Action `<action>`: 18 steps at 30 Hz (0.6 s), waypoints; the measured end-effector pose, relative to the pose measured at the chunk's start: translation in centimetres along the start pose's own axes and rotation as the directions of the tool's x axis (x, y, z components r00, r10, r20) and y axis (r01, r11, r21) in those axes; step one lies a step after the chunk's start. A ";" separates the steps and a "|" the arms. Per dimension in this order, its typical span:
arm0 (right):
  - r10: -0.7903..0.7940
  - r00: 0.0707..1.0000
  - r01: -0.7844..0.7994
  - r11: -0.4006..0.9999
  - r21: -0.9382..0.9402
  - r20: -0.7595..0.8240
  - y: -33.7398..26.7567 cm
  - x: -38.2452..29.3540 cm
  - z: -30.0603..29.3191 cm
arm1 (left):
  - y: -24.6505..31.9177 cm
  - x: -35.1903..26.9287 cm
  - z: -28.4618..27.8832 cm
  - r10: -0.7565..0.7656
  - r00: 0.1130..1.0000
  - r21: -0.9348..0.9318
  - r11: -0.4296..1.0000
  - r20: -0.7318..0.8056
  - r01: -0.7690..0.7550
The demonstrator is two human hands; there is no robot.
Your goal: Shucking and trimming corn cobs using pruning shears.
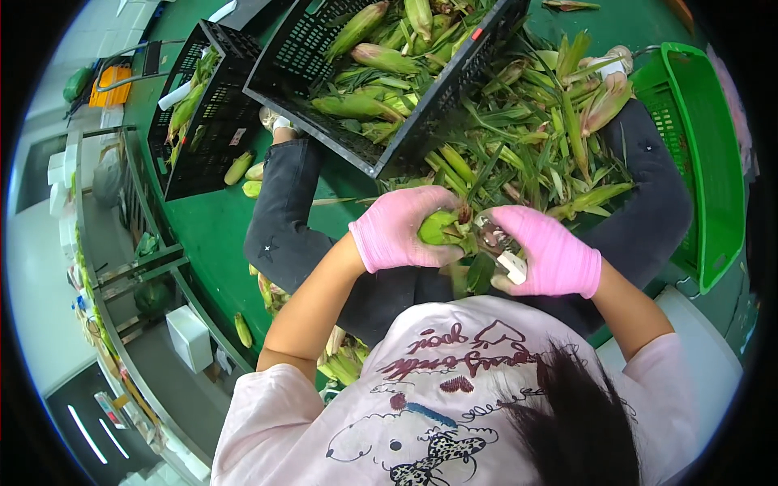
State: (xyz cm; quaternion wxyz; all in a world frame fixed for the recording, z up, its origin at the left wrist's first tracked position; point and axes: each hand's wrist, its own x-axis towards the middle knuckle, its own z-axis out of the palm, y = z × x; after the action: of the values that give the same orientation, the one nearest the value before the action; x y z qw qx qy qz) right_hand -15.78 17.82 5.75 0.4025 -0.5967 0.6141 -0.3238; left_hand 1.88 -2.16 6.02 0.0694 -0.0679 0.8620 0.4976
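Observation:
My left hand [410,228], in a pink glove, is closed around an ear of corn [439,229] in its green husk. The ear's ragged end, with brown silk, points to the right. Gripped in my right hand [550,252], also pink-gloved, is a hand tool [489,234] with a shiny metal head and a white part; its exact kind is hard to tell. The tool's head is close beside the ear's end, and I cannot tell whether they touch. A heap of stripped husks and leaves [529,140] lies between my legs, just beyond both hands.
A tilted black plastic crate [371,161] holds several unpeeled ears ahead. Another black crate [206,121] stands at the left, with loose ears [239,167] on the green floor [206,237] beside it. A green plastic basket [699,164] is at the right. Metal-framed shelving [176,261] lines the left.

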 end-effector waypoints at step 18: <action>0.306 0.903 -0.348 0.933 -0.095 -0.302 -0.4 1.8 3.3 | 0.5 1.1 4.1 -0.421 0.844 0.035 0.889 -0.333 0.457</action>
State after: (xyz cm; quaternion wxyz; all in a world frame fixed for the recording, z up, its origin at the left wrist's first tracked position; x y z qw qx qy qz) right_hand -12.65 16.26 4.41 0.3145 -0.4607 0.7788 -0.2870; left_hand 0.91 1.58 4.19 0.0459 -0.3383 0.8499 0.4015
